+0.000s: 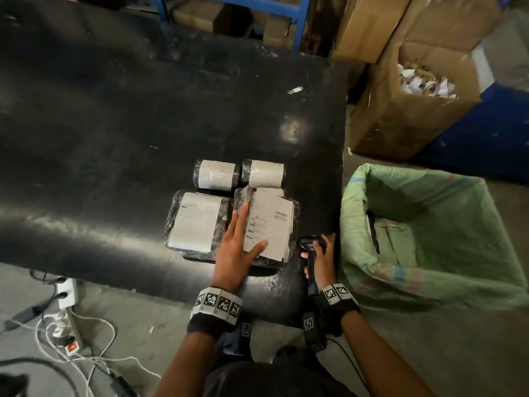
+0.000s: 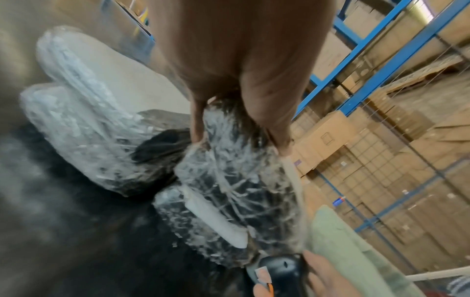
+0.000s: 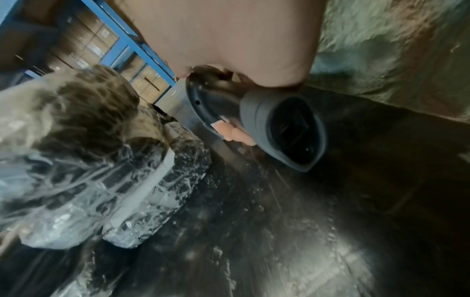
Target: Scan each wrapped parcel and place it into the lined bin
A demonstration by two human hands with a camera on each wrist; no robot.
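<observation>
Left hand [image 1: 239, 247] lies flat with fingers spread on the labelled top parcel [image 1: 272, 222], which sits on another parcel on the black table [image 1: 114, 124]. Right hand [image 1: 320, 260], just beside it, grips the scanner [image 1: 310, 247]. The green-lined bin [image 1: 429, 239] sits right of that hand.

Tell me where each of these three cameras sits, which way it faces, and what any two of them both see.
Head: worn on the head, facing forward and down at the black table, plastic-wrapped labelled parcels, green woven-lined bin; both forearms show.
Left wrist: looks along the left hand, whose fingers rest on the top wrapped parcel, toward blue shelving.
Right wrist: looks along the right hand gripping the black handheld barcode scanner above the table.
Shared: both wrist views show the scanner and the stacked parcels.
</observation>
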